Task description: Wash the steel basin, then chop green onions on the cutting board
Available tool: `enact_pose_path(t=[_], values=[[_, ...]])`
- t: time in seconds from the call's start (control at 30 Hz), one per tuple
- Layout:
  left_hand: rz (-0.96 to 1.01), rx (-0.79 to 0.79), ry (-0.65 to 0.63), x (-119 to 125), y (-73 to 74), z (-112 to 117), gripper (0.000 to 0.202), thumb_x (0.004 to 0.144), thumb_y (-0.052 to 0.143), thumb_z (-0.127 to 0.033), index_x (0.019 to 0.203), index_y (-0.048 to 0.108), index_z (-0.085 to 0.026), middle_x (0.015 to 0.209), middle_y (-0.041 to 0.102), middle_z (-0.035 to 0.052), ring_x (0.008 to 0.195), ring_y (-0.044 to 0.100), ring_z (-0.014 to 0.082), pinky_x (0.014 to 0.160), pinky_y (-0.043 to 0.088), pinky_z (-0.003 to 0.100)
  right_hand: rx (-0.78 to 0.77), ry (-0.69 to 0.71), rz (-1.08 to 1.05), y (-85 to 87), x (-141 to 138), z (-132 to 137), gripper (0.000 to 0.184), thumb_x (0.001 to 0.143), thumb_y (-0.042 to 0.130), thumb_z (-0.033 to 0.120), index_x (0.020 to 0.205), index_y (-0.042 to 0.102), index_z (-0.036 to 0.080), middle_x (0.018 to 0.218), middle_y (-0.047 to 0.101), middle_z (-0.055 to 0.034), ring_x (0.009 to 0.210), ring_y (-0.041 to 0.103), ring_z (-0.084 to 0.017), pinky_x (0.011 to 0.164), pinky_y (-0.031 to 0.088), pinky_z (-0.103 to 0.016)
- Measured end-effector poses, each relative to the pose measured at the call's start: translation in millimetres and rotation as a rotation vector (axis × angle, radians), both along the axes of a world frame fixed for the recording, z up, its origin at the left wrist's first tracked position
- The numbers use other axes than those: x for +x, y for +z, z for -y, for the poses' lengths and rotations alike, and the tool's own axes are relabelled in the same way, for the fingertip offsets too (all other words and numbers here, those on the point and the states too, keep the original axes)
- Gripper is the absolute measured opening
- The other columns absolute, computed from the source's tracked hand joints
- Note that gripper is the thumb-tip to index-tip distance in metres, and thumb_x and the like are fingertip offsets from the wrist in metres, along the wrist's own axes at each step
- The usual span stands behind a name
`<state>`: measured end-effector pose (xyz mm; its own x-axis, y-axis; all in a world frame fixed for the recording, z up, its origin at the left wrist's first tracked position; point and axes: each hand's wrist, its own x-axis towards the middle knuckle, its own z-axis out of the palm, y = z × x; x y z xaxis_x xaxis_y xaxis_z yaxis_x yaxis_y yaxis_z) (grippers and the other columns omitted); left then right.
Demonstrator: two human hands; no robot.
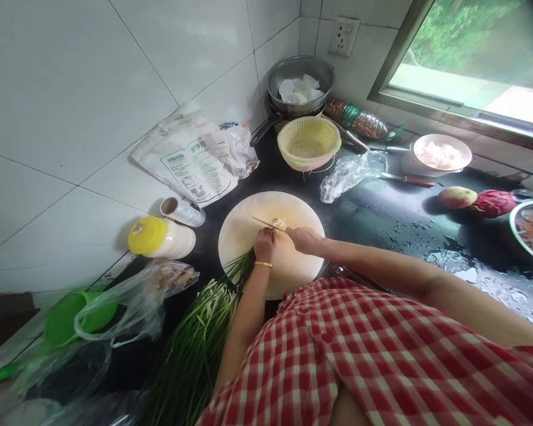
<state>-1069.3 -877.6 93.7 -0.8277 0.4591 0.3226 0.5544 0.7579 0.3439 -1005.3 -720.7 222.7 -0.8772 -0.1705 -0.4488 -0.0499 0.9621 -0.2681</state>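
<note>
My right hand [305,239] grips the knife [266,223]; my left hand [265,244], fingers pressed together, steadies the pale bits [279,223] on the board [244,236]. Keep fingertips curled back from the knife.

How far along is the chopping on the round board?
It looks early. Done: a small pale chopped pile lies on the cutting board. In hand: the right hand grips the knife with its blade at that pile, and the left hand sits close beside it. Left: the bundle of green stalks lies whole, with only its ends reaching the board's edge.
</note>
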Motion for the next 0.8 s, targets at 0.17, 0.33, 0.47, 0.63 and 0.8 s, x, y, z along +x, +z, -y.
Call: enact_pose_path(t=[0.17,0.33,0.47,0.63,0.8], values=[[0.008,0.024,0.005,2.5,3.6,0.2,0.013,0.088,0.053,-0.011,0.090,0.064,-0.018,0.089,0.066,0.0100,0.088,0.060,0.0225,0.081,0.049,0.034,-0.024,-0.017,-0.009,-15.2,-11.9,10.2,0.041,0.089,0.035,0.008,0.128,0.047,0.010,0.103,0.068,-0.0162,0.095,0.066,-0.026,0.071,0.044,-0.031],[0.014,0.004,0.023,1.5,1.3,0.0,0.012,0.089,0.052,-0.011,0.088,0.063,-0.017,0.086,0.065,0.0095,0.085,0.059,0.0223,0.079,0.048,0.034,-0.030,0.000,-0.026,-17.0,-11.8,3.1,0.043,0.088,0.037,0.008,0.129,0.046,0.012,0.100,0.069,-0.0156,0.092,0.067,-0.026,0.070,0.045,-0.030],[0.023,-0.003,0.042,0.9,-1.0,-0.9,0.011,0.089,0.052,-0.013,0.084,0.061,-0.018,0.085,0.065,0.0094,0.084,0.059,0.0225,0.078,0.048,0.034,-0.011,0.005,0.003,-15.4,-11.7,5.8,0.039,0.087,0.039,0.009,0.125,0.049,0.010,0.103,0.068,-0.0166,0.095,0.067,-0.028,0.071,0.047,-0.032],[0.044,0.013,0.038,1.1,2.0,-0.3,0.010,0.087,0.054,-0.011,0.085,0.061,-0.018,0.085,0.065,0.0096,0.087,0.060,0.0228,0.080,0.048,0.034,-0.033,-0.011,-0.017,-18.2,-17.6,11.9,0.042,0.090,0.035,0.009,0.131,0.045,0.011,0.105,0.068,-0.0160,0.097,0.066,-0.027,0.075,0.048,-0.032],[0.069,-0.039,0.054,-1.8,-0.2,-0.9,0.011,0.088,0.052,-0.013,0.083,0.060,-0.018,0.086,0.064,0.0108,0.085,0.059,0.0239,0.079,0.048,0.036,-0.039,-0.010,0.017,-7.1,-15.2,4.3,0.043,0.088,0.039,0.009,0.131,0.046,0.012,0.105,0.068,-0.0166,0.097,0.066,-0.026,0.075,0.048,-0.030]])
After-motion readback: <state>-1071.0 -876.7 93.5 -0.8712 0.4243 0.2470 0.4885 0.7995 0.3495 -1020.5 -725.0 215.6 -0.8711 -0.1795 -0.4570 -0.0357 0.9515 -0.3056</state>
